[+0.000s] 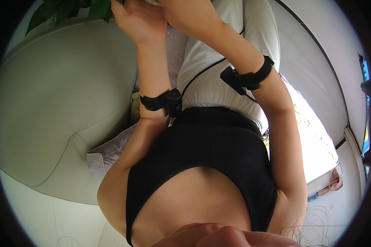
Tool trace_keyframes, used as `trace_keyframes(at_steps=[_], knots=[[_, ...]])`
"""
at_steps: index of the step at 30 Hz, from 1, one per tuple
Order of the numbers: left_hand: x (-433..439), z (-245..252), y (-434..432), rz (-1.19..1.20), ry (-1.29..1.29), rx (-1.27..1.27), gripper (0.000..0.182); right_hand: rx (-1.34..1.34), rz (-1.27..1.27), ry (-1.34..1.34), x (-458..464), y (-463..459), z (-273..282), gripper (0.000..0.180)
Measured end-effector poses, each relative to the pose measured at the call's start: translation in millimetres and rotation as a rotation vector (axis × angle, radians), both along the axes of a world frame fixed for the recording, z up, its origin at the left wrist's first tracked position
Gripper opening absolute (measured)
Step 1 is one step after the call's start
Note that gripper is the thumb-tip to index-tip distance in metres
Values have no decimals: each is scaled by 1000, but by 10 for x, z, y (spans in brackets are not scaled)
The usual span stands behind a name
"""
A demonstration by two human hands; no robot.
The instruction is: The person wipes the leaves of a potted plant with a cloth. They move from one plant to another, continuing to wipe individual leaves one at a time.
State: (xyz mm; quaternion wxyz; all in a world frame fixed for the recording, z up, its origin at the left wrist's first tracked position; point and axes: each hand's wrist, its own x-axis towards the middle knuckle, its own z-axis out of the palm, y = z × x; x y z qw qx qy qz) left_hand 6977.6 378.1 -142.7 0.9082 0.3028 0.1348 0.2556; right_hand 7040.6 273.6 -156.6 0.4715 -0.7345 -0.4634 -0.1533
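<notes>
My left hand [142, 21] is at the top edge of the view, palm up and thumb apart, its fingers cut off by the edge. My right forearm reaches across from the right, and the part of my right hand [176, 12] that shows is beside the left palm; its fingers are out of view. A small piece of something pale [154, 2] shows between the hands, too little to name. Black straps with box-like devices sit on the left forearm [174, 102] and the right forearm [233, 80]. A black cable [201, 72] runs over my pale trousers [210, 89].
Green plant leaves [44, 14] hang at the top left. A large grey-green padded backrest [58, 80] curves along the left. A mauve cushion with pale piping [117, 151] lies by my left elbow. A brightly lit surface [315, 148] and pink cloth [335, 180] are at the right.
</notes>
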Motion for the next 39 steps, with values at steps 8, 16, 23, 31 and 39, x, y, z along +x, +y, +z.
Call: trace_keyframes(at_steps=[8, 16, 23, 31, 39], knots=[[11, -10, 52, 67, 78, 105, 52, 129, 201, 206, -202, -359, 62, 33], [128, -180, 74, 37, 83, 326, 48, 262, -3, 228, -32, -203, 116, 30], [28, -40, -2, -26, -64, 12, 57, 126, 62, 194, -10, -29, 129, 25], [-112, 164, -140, 141, 11, 96, 33, 215, 212, 397, -204, -313, 202, 28], [154, 352, 21, 376, 33, 261, 16, 112, 53, 228, -17, -67, 463, 33]])
